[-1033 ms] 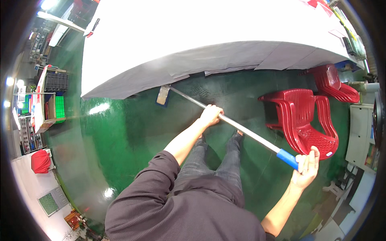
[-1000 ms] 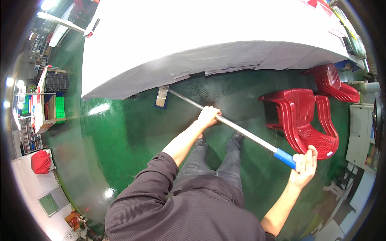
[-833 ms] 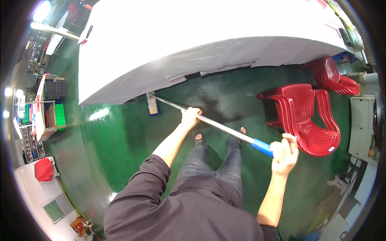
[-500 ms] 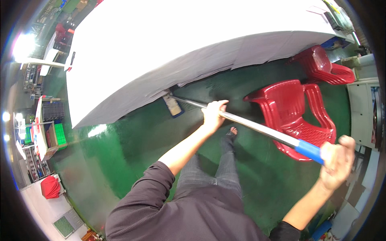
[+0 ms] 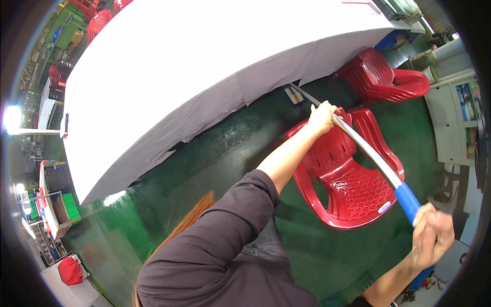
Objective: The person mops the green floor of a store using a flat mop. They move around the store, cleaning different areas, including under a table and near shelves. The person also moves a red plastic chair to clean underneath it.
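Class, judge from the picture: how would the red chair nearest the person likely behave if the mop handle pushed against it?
The red chair looks like thin moulded plastic, so probably light and easy to shove. The green floor is glossy, so it would likely slide rather than grip. A push high on its back might tip it.

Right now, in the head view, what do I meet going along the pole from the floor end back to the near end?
Mop head under the white table edge → left hand → bare metal pole over the red chair → blue grip → right hand.
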`<state>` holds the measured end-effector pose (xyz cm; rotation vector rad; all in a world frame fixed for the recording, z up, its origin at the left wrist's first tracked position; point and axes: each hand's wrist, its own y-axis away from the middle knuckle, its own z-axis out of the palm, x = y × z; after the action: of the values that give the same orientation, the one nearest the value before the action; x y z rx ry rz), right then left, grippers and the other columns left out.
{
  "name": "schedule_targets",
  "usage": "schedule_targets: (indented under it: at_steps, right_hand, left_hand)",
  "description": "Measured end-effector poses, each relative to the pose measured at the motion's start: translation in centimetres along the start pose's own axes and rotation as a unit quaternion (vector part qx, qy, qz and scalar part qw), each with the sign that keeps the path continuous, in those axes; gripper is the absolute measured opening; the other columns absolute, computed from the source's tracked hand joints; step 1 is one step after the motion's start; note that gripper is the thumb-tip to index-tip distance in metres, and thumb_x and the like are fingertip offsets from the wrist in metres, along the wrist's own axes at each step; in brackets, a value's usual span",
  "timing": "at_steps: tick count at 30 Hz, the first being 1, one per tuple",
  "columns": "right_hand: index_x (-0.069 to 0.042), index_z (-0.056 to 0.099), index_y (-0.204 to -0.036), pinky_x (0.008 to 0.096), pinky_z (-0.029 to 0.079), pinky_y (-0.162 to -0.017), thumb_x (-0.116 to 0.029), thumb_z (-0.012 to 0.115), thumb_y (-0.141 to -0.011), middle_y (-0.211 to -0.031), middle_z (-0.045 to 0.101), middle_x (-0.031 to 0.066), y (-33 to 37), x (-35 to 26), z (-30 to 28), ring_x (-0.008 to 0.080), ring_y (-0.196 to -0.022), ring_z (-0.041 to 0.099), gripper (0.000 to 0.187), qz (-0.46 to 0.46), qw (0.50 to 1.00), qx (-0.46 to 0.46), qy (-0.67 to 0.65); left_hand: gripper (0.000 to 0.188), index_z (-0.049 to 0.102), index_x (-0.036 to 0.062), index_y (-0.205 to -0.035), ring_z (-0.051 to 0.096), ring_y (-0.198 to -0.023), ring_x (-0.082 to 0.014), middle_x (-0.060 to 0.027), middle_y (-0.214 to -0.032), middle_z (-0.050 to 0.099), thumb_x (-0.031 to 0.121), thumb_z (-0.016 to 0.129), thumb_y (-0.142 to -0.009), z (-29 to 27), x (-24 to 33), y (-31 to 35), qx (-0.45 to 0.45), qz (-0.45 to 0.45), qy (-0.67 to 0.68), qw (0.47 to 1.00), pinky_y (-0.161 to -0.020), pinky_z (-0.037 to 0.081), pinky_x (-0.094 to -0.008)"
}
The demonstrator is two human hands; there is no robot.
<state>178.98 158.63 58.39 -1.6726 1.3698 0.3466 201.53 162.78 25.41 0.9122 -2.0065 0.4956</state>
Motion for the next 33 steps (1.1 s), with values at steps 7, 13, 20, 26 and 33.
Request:
schedule_targets:
  at_steps: [7, 13, 20, 26, 33]
  right_hand:
    - [0.005, 0.040, -0.122, 0.0237, 0.034, -0.053, -0.003, 0.041, -0.089, -0.041, 0.034, -0.0075, 2.8, 0.5, -5.1, 0.0038, -0.034, 0.028, 0.033, 0.045, 0.983, 0.023, -0.176]
    - [0.006, 0.036, -0.129, 0.0204, 0.032, -0.054, -0.007, 0.038, -0.093, -0.040, 0.028, -0.0097, 4.5, -3.6, -4.7, 0.0011, -0.034, 0.025, 0.038, 0.105, 0.965, 0.039, -0.239]
    - [0.007, 0.041, -0.125, 0.0201, 0.032, -0.050, -0.010, 0.050, -0.088, -0.050, 0.036, -0.0082, 5.6, -8.2, 9.4, -0.0003, -0.035, 0.024, 0.042, 0.201, 0.910, -0.071, -0.355]
    - [0.004, 0.062, -0.095, 0.0171, 0.031, -0.040, -0.007, 0.055, -0.078, -0.065, 0.058, 0.0033, 17.6, -16.0, 32.8, 0.0025, -0.047, 0.044, 0.021, 0.333, 0.832, -0.280, -0.345]
    - [0.002, 0.062, -0.103, 0.0174, 0.030, -0.044, 0.001, 0.052, -0.084, -0.070, 0.056, 0.0018, 25.6, -21.6, 38.6, 0.0033, -0.050, 0.042, 0.021, 0.352, 0.729, -0.348, -0.474]
  left_hand:
    - [0.018, 0.055, 0.0087, -0.069, 0.057, -0.089, -0.0304, -0.0096, -0.078, 0.058, 0.022, 0.066, -0.070, -1.4, 0.1, 5.2, 0.007, 0.058, -0.052, 0.997, -0.098, 0.031, -0.0567]
    - [0.022, 0.055, 0.0082, -0.071, 0.055, -0.079, -0.0309, -0.0108, -0.075, 0.057, 0.028, 0.065, -0.072, -5.9, -1.3, 19.8, 0.102, -0.018, -0.035, 0.994, -0.077, 0.045, -0.0448]
    - [0.023, 0.056, 0.0084, -0.069, 0.055, -0.073, -0.0302, -0.0106, -0.070, 0.057, 0.030, 0.062, -0.073, -10.9, -8.3, 45.5, 0.233, -0.131, -0.138, 0.954, -0.066, 0.045, -0.0417]
    - [0.023, 0.063, 0.0155, -0.072, 0.062, -0.079, -0.0240, -0.0051, -0.073, 0.062, 0.036, 0.058, -0.079, -11.3, -18.2, 74.9, 0.110, -0.449, -0.304, 0.833, -0.081, 0.042, -0.0483]
    - [0.010, 0.066, 0.0197, -0.077, 0.051, -0.101, -0.0316, 0.0002, -0.083, 0.061, 0.027, 0.060, -0.075, -8.1, -21.8, 89.1, 0.158, -0.503, -0.427, 0.734, -0.093, 0.026, -0.0612]
